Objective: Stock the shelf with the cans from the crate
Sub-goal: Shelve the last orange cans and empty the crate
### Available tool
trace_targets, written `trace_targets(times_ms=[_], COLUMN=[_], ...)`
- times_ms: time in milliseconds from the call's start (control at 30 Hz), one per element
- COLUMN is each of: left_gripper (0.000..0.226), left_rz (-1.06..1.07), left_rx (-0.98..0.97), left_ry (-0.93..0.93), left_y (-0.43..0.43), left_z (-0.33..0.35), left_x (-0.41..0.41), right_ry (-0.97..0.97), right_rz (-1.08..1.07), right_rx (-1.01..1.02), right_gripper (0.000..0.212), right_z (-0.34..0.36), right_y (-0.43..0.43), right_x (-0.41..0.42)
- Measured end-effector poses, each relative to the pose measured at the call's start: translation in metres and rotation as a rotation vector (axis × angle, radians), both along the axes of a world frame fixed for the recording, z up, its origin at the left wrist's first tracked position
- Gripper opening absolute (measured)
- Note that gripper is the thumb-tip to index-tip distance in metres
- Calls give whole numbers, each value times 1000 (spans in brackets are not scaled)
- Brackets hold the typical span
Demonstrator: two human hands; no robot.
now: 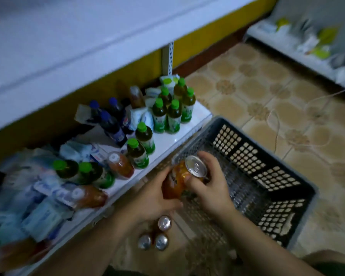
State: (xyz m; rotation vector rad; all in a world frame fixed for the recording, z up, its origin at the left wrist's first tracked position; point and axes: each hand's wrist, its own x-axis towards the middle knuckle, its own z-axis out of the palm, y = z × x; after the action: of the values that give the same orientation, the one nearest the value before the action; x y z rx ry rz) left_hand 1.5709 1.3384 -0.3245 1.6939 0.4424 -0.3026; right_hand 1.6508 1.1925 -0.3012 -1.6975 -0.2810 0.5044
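Observation:
An orange can [177, 179] with a silver top is held tilted between both hands, just above the near-left corner of the grey plastic crate [267, 166]. My left hand [153, 198] wraps its lower body from the left. My right hand [209, 182] grips it from the right, near the top. Three more cans [157, 235] stand upright on the floor below my left wrist, silver tops showing. The white bottom shelf [173, 136] runs along the left, its front edge right beside the crate.
Green-capped tea bottles [167, 114], dark blue-capped bottles [116, 124], orange drink bottles [121, 165] and blurred white-blue packets [42, 206] crowd the shelf. A white shelf board [68, 46] overhangs above. Patterned floor tiles [267, 96] and a white cable [275, 134] lie right; another low shelf [307, 40] stands far right.

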Motion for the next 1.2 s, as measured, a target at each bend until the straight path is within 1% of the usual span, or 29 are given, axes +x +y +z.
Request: trace_targets(times_ms=[67,167,233,267,300,367,400,433,500,533,567,633,733,767,867,967,1033,1100,1133,1200], left_gripper=[78,70,66,61,57,49,51,59,84,92,94,84,51,47,57,49,50,68,74,77], left_rz=[47,159,248,288,317,346,326,289,213,193,186,212,288,310,319,340,371,361,346,311], left_rx=[32,61,42,-46,-179,-470,-571,-635,-675,-670,-658,-545,-302,-230,-37,254,507,827,947,1109], left_ry=[-62,-173,-223,-244,-257,-252,-247,-254,-268,-281,-300,-358,-411,-417,-461,-451,-372,-194,-92,80], left_y=[8,14,14,14,13,11,11,10,8,8,8,10,19,25,53,87,112,139,151,169], left_z=[48,115,152,166,179,203,210,217,226,228,232,242,260,266,278,289,293,291,288,279], left_x=[0,-7,-13,-17,-23,-36,-45,-54,-71,-78,-84,-94,-104,-107,-116,-126,-135,-144,-149,-158], right_ry=[-38,-32,-18,-12,9,117,170,203,204,175,131,29,-148,-209,-302,-362,-364,-357,-353,-342], right_rz=[-16,-44,-1,43,99,214,276,340,434,447,441,415,427,432,452,469,476,483,486,489], right_rx=[141,352,446,471,496,572,607,623,589,549,504,410,289,261,235,234,247,251,250,248], right_gripper=[54,48,49,55,67,103,113,114,102,91,78,62,53,54,54,56,57,60,60,61], right_z=[43,103,136,150,164,187,196,204,216,221,228,245,271,278,296,307,310,309,307,302], right_y=[11,29,39,42,45,47,47,46,47,47,47,49,61,66,90,122,144,166,175,191], right_x=[3,0,-3,-5,-7,-11,-13,-16,-26,-32,-39,-52,-67,-70,-76,-81,-83,-84,-84,-83])
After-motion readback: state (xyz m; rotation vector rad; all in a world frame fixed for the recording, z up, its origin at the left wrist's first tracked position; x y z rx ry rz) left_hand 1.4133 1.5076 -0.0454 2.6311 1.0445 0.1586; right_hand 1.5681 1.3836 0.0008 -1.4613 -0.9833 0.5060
